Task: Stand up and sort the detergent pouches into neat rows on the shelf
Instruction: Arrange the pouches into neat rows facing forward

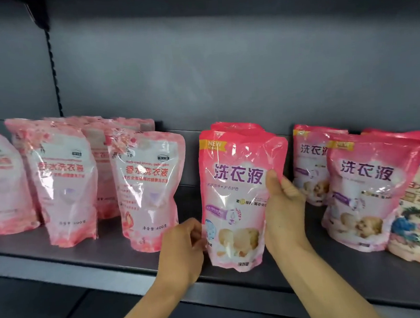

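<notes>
Head view, both hands' fingers gripping upright pink pouch [234, 199], left hand [180, 252], right hand [285, 213], shelf [62, 266]

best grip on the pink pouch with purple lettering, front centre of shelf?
Take the pink pouch by its two side edges, coming from the front. It stands upright and flat-faced with open shelf either side; the hands, left and right, already flank it.

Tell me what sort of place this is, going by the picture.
Probably a shop aisle or stockroom. A dark metal shelf with a slotted upright carries many identical retail detergent pouches in rows, and both hands hold one pink pouch upright.
</notes>
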`<state>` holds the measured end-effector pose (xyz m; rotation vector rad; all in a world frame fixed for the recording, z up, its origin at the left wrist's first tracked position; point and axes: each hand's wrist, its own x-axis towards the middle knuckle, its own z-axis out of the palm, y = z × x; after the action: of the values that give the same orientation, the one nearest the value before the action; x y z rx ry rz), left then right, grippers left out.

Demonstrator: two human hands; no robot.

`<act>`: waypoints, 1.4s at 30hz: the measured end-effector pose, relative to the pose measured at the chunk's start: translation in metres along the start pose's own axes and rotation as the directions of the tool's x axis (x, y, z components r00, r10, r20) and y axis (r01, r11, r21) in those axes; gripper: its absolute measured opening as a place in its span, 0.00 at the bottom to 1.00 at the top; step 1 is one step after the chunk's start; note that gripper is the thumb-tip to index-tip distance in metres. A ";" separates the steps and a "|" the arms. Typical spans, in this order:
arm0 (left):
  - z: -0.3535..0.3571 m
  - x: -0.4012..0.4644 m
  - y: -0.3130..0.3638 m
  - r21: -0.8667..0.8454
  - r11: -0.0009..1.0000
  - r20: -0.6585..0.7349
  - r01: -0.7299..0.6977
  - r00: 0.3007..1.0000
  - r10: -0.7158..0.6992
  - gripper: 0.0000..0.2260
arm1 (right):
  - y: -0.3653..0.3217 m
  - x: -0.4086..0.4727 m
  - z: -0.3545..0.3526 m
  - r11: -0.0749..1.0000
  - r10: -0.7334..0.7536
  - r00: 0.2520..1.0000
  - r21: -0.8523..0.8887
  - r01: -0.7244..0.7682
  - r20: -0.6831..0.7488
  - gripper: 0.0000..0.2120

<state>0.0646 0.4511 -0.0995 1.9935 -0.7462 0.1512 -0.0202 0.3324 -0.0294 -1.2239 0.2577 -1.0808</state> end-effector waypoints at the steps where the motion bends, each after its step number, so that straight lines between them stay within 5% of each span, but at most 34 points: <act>1: 0.002 0.000 -0.003 -0.002 1.000 -0.010 -0.012 1.000 0.012 0.13 | 0.002 -0.002 0.001 1.000 -0.022 1.000 -0.020 0.022 0.008 0.16; 7: 0.000 -0.003 -0.007 -0.083 0.994 0.017 -0.070 0.997 0.072 0.14 | 0.005 -0.007 -0.003 0.996 -0.046 0.997 -0.079 0.051 0.063 0.13; 12: -0.009 -0.015 0.000 -0.457 0.889 0.200 0.031 0.977 0.069 0.31 | 0.006 -0.015 -0.019 0.988 0.036 0.977 -0.153 -0.003 0.212 0.10; 17: 0.007 -0.023 0.004 -0.296 0.955 0.210 0.030 0.977 0.034 0.53 | 0.021 -0.037 -0.046 0.939 0.157 0.932 -0.343 -0.038 0.328 0.10; 31: 0.016 -0.019 0.012 -0.028 0.999 0.075 -0.044 0.996 0.046 0.48 | 0.043 -0.035 -0.058 0.818 0.195 0.934 -0.575 0.013 0.298 0.12; 42: 0.015 -0.019 0.004 -0.123 0.992 0.125 -0.027 0.991 0.042 0.49 | 0.046 -0.035 -0.059 0.719 0.162 0.951 -0.691 0.069 0.263 0.14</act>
<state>0.0439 0.4457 -0.1116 1.8880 -0.8517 -0.0015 -0.0538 0.3203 -0.1039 -2.0373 0.4805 -0.7327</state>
